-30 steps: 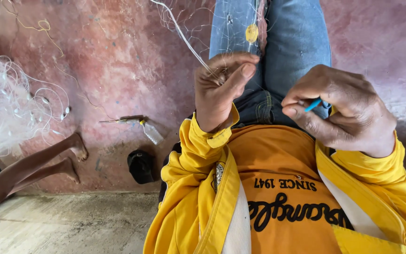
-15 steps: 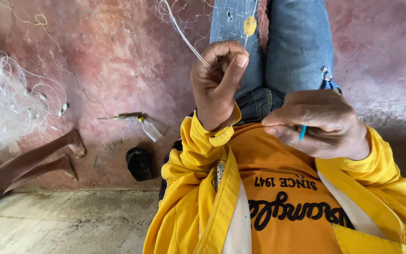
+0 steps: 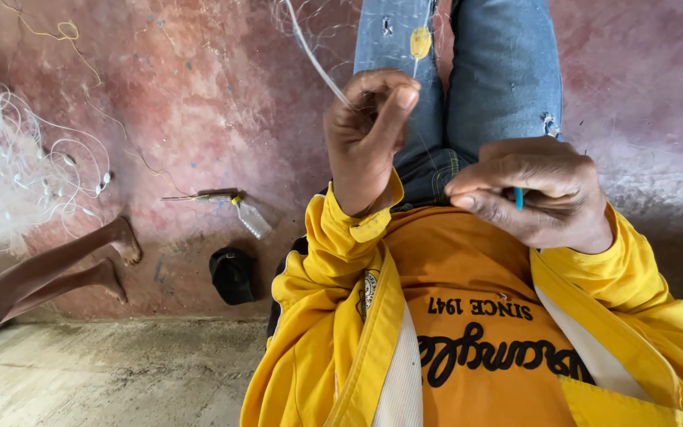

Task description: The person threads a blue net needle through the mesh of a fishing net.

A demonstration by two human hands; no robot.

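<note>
My left hand [image 3: 369,134] is raised over my lap with its fingers pinched on a thin white cord [image 3: 314,55] of fine fishing net that runs up and left out of view. My right hand [image 3: 535,194] sits lower, near my waist, closed around a slim blue netting needle [image 3: 518,198], of which only a short piece shows between the fingers. The hands are a short way apart. Below them are my blue jeans [image 3: 499,71], with a yellow float [image 3: 420,42] of the net lying on them, and my yellow jacket [image 3: 341,316] over an orange shirt.
A heap of white net [image 3: 1,170] with small floats lies at the left on the reddish floor. Another person's bare legs and feet [image 3: 81,265] stretch in from the left. A small plastic bottle [image 3: 252,219], a thin stick-like tool [image 3: 195,198] and a black cap [image 3: 232,274] lie on the floor.
My right hand has drawn down and toward my waist with the blue needle. My left hand has stayed raised and pinched on the cord, shifting slightly.
</note>
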